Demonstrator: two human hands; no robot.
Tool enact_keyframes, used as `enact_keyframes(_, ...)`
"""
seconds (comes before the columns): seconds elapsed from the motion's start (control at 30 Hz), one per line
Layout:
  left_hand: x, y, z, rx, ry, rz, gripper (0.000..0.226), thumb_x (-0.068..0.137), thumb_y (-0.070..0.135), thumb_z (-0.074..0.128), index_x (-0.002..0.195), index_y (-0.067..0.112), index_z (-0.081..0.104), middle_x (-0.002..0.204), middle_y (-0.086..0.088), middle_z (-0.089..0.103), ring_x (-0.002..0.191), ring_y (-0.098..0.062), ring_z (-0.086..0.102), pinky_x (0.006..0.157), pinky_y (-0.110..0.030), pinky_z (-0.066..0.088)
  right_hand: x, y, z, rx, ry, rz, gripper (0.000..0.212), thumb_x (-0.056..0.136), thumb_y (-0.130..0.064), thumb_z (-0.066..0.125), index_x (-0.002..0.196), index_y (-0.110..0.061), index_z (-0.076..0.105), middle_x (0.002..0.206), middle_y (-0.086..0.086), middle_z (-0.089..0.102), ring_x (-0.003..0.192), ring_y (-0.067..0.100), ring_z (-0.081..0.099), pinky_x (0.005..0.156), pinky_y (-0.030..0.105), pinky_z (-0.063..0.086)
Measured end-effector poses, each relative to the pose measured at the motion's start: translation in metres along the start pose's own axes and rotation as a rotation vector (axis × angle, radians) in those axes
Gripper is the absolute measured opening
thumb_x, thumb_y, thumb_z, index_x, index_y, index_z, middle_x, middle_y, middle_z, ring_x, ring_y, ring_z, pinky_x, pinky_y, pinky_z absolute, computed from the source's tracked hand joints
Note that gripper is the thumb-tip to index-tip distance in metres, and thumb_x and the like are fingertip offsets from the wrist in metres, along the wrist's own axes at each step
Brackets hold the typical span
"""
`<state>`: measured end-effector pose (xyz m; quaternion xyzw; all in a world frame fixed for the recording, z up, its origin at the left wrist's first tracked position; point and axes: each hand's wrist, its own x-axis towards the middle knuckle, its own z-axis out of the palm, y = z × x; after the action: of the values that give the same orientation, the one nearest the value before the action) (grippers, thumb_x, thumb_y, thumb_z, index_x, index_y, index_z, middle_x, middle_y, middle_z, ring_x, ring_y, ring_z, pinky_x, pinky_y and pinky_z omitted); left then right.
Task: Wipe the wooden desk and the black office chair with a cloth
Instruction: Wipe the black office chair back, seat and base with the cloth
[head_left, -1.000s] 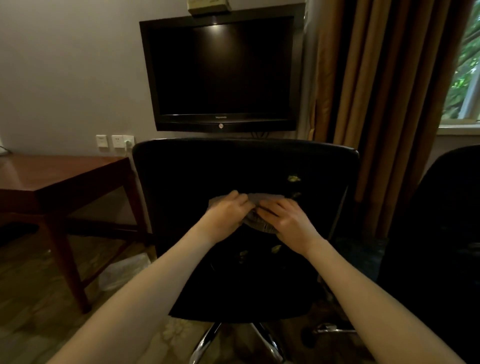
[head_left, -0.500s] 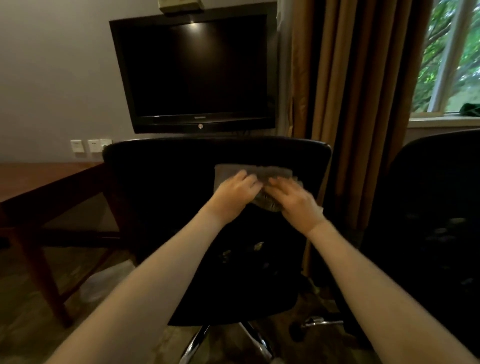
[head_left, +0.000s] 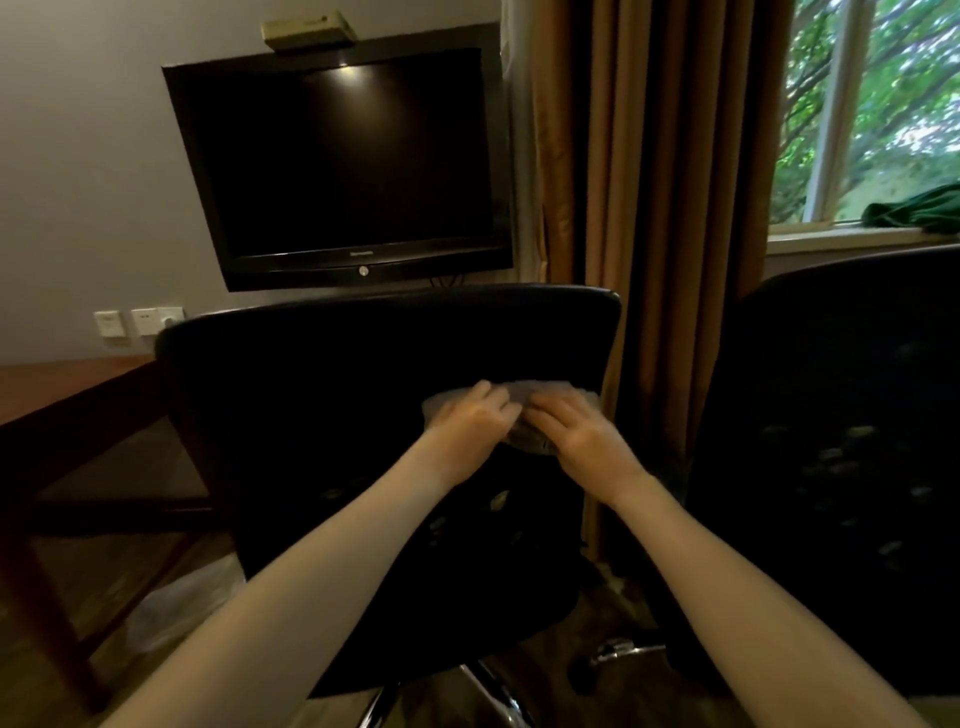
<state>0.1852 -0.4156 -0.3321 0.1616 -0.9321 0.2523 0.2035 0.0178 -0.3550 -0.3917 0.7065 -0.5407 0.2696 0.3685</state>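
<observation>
The black office chair (head_left: 322, 395) faces me, its backrest filling the middle of the view. A pale grey cloth (head_left: 550, 391) lies flat against the right part of the backrest. My left hand (head_left: 472, 423) and my right hand (head_left: 582, 439) press side by side on the cloth, fingers pointing up; most of the cloth is hidden under them. The wooden desk (head_left: 67, 400) stands at the left, only its corner and legs showing.
A dark TV (head_left: 337, 166) hangs on the wall behind the chair. Brown curtains (head_left: 654, 156) and a window (head_left: 872, 104) are at the right. A second black chair (head_left: 841, 441) stands close at the right. Wall sockets (head_left: 140, 321) sit above the desk.
Both hands with the cloth slid up the backrest, then came back down and toward its right side. My view has turned to the right.
</observation>
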Motion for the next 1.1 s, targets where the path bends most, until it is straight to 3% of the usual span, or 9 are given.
enact_keyframes(0.07, 0.015, -0.004, -0.011, -0.01, 0.186, 0.067, 0.034, 0.059, -0.007, 0.074, 0.091, 0.004, 0.069, 0.083, -0.01, 0.064, 0.077, -0.029, 0.063, 0.057, -0.032, 0.057, 0.005, 0.011, -0.017, -0.037, 0.099, 0.068, 0.039, 0.081, -0.005, 0.04, 0.112, 0.0, 0.064, 0.115, 0.018, 0.062, 0.111, 0.035, 0.055, 0.099, 0.051, 0.044)
enact_keyframes(0.17, 0.043, 0.004, -0.038, -0.02, 0.287, 0.114, 0.034, 0.065, -0.007, 0.072, 0.097, 0.002, 0.068, 0.09, -0.013, 0.065, 0.085, -0.032, 0.063, 0.066, -0.034, 0.056, 0.015, 0.029, -0.04, -0.103, 0.184, 0.169, 0.039, 0.079, -0.003, 0.042, 0.114, 0.0, 0.059, 0.117, 0.021, 0.06, 0.115, 0.035, 0.05, 0.102, 0.054, 0.036)
enact_keyframes(0.27, 0.063, 0.006, -0.032, 0.071, 0.159, 0.01, 0.038, 0.088, 0.001, 0.051, 0.126, 0.006, 0.053, 0.122, -0.01, 0.054, 0.118, -0.029, 0.048, 0.09, -0.033, 0.046, 0.021, 0.036, -0.04, -0.072, 0.107, 0.232, 0.043, 0.073, 0.007, 0.055, 0.115, 0.002, 0.059, 0.118, 0.023, 0.06, 0.113, 0.04, 0.054, 0.1, 0.055, 0.038)
enact_keyframes(0.43, 0.039, -0.002, 0.023, 0.164, 0.156, 0.106, 0.024, 0.059, -0.001, 0.068, 0.08, 0.009, 0.073, 0.072, -0.005, 0.066, 0.066, -0.022, 0.063, 0.049, -0.024, 0.051, 0.002, 0.014, 0.014, 0.096, -0.003, 0.29, 0.044, 0.072, 0.006, 0.055, 0.115, -0.002, 0.058, 0.113, 0.018, 0.061, 0.109, 0.035, 0.057, 0.097, 0.041, 0.044)
enact_keyframes(0.6, 0.003, -0.001, 0.081, 0.063, 0.029, 0.105, 0.05, 0.04, 0.007, 0.09, 0.087, 0.01, 0.074, 0.076, -0.002, 0.069, 0.066, -0.018, 0.065, 0.051, -0.02, 0.053, -0.033, -0.005, 0.072, 0.152, 0.197, 0.293, 0.037, 0.075, -0.008, 0.042, 0.104, -0.001, 0.065, 0.103, 0.015, 0.068, 0.105, 0.029, 0.057, 0.096, 0.036, 0.043)
enact_keyframes(0.77, -0.033, 0.008, 0.127, -0.032, -0.153, 0.103, 0.056, 0.027, 0.015, 0.093, 0.079, 0.019, 0.073, 0.075, 0.006, 0.066, 0.066, -0.011, 0.065, 0.046, -0.017, 0.049, -0.065, -0.02, 0.1, 0.279, -0.331, 0.238, 0.045, 0.074, -0.002, 0.059, 0.119, -0.006, 0.06, 0.114, 0.012, 0.063, 0.108, 0.03, 0.062, 0.088, 0.033, 0.051)
enact_keyframes(0.83, -0.045, 0.013, 0.134, -0.069, -0.19, 0.077, 0.059, 0.024, 0.012, 0.093, 0.079, 0.018, 0.072, 0.075, 0.006, 0.065, 0.067, -0.012, 0.065, 0.042, -0.017, 0.048, -0.07, -0.025, 0.104, 0.25, -0.377, 0.166, 0.05, 0.067, -0.002, 0.068, 0.116, -0.008, 0.062, 0.108, 0.009, 0.065, 0.1, 0.027, 0.065, 0.08, 0.028, 0.053)
enact_keyframes(0.97, -0.049, 0.006, 0.109, -0.111, 0.002, 0.004, 0.053, 0.036, 0.007, 0.09, 0.086, 0.014, 0.073, 0.077, 0.003, 0.064, 0.077, -0.014, 0.058, 0.043, -0.02, 0.049, -0.052, -0.028, 0.088, 0.238, -0.129, 0.113, 0.038, 0.071, -0.008, 0.048, 0.106, -0.013, 0.063, 0.1, 0.004, 0.065, 0.098, 0.019, 0.058, 0.077, 0.026, 0.049)
enact_keyframes(1.1, -0.051, -0.013, 0.057, -0.077, 0.261, 0.01, 0.035, 0.071, 0.003, 0.047, 0.095, 0.005, 0.071, 0.082, -0.004, 0.065, 0.083, -0.017, 0.045, 0.053, -0.024, 0.052, -0.013, -0.033, 0.063, 0.184, 0.264, 0.08, 0.034, 0.077, -0.004, 0.05, 0.11, -0.013, 0.054, 0.104, 0.012, 0.067, 0.104, 0.024, 0.052, 0.089, 0.037, 0.044)
